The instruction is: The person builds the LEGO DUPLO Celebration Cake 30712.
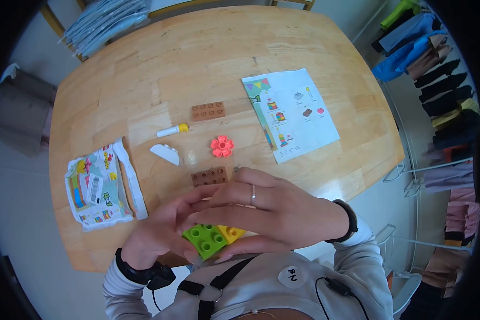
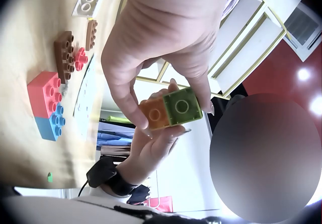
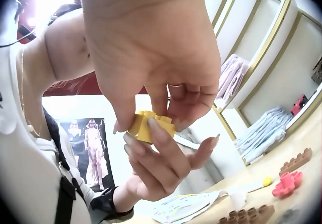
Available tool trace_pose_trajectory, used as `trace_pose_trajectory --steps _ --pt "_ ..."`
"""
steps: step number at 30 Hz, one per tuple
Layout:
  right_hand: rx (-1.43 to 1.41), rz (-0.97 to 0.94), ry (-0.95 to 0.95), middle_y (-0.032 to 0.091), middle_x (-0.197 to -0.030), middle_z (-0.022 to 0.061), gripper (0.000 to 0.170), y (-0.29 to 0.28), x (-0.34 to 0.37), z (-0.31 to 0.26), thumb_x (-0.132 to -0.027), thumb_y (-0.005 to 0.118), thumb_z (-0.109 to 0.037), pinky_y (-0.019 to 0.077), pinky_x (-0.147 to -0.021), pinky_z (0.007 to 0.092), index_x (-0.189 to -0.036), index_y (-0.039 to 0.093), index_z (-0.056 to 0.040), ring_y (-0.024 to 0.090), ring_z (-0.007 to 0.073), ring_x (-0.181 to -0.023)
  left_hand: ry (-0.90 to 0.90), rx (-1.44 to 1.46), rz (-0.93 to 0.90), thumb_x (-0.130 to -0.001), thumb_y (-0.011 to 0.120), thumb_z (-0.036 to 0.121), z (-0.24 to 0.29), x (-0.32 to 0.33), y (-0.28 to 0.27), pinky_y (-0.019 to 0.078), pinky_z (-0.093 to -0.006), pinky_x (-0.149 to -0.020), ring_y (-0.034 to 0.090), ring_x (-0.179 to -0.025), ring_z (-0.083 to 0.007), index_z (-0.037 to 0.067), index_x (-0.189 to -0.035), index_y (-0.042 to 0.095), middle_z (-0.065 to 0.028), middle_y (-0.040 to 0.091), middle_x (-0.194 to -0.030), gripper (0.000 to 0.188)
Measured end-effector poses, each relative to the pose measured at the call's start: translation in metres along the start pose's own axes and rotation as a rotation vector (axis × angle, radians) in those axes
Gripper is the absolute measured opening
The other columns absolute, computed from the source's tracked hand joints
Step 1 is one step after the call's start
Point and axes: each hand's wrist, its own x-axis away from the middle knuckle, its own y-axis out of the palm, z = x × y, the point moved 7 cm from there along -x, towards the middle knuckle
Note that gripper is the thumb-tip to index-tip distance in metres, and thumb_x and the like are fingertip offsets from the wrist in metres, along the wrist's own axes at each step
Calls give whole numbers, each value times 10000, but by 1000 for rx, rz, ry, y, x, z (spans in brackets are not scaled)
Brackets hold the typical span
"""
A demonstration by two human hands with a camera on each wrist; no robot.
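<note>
In front of the chest, a green brick [image 1: 205, 240] and a yellow brick [image 1: 231, 233] sit side by side, touching. My left hand [image 1: 162, 226] pinches the green one; my right hand [image 1: 274, 213] grips the yellow one from the other side. From below, the hollow undersides of the green brick [image 2: 182, 106] and the yellow brick [image 2: 155, 114], which looks orange there, line up between both hands. The right wrist view shows yellow studs [image 3: 146, 126] among the fingertips.
Beyond the hands lie brown plates [image 1: 208, 111], a red flower [image 1: 222, 146], a white half-round piece [image 1: 165, 154] and a yellow-tipped white stick [image 1: 173, 129]. An instruction sheet [image 1: 298, 122] lies right, an opened packet [image 1: 98, 186] left. Red [image 2: 45, 94] and blue bricks [image 2: 49, 123] stand on the table.
</note>
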Motion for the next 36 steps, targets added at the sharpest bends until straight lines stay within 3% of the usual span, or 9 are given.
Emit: trace_pose_trajectory --steps 2,6,10,12,13,16,19,25,36 --pt "-85 -2 9 579 -1155 98 499 -1 0 1 -779 766 -260 459 -868 388 -1205 602 -60 545 293 -1032 -124 24 -20 -544 878 -23 -6 -2 7 390 -342 -1082 479 -1296 -226 1 -1485 254 -123 476 -1397 1129" --pt "-122 -10 52 609 -1128 85 509 1 -1 6 -752 796 -231 439 -898 399 -1205 625 -74 553 291 -1060 -20 -27 -82 -618 847 -29 1 -1 5 394 -346 -1077 472 -1301 -219 8 -1484 272 -129 482 -1395 1040" --pt "83 76 181 625 -1053 80 516 -2 -1 32 -703 822 -172 406 -917 398 -1174 643 -62 554 283 -1028 150 -191 214 -812 738 9 19 2 -14 464 -334 -994 553 -1198 -210 41 -1472 332 -116 545 -1320 775" --pt "395 81 266 620 -1016 87 497 -3 2 49 -678 825 -149 409 -888 396 -1131 648 -43 551 281 -987 309 -831 500 -786 749 19 40 16 -25 479 -295 -936 570 -1155 -181 33 -1445 388 -90 565 -1317 752" --pt "431 67 273 617 -997 93 467 1 3 55 -669 819 -141 408 -872 401 -1091 650 -34 550 280 -972 310 -830 507 -786 749 19 41 18 -26 479 -295 -936 570 -1155 -181 33 -1445 388 -90 565 -1317 752" --pt "473 29 270 618 -988 93 455 16 2 62 -667 818 -151 407 -883 400 -1074 649 -39 554 277 -983 384 -1633 467 -813 743 84 49 14 -9 523 -325 -836 611 -1055 -225 75 -1277 569 -90 611 -1191 496" --pt "468 28 258 617 -973 88 429 26 -4 67 -680 809 -170 406 -898 405 -1056 646 -46 556 274 -1000 431 -1864 493 -766 765 124 50 5 0 520 -367 -831 597 -1027 -282 72 -1188 599 -106 607 -1125 456" --pt "477 -21 234 618 -978 88 417 50 -10 78 -710 784 -181 401 -956 412 -1077 636 -50 551 280 -1034 231 -2046 484 -746 748 114 38 -5 -16 510 -395 -808 581 -1012 -306 48 -1099 592 -102 594 -1058 392" --pt "396 -6 364 633 -965 121 442 26 12 76 -706 776 -135 466 -869 397 -1106 613 -38 593 292 -974 258 -1984 454 -767 722 97 37 -11 -10 508 -405 -813 589 -991 -314 41 -1118 576 -115 586 -1054 384"
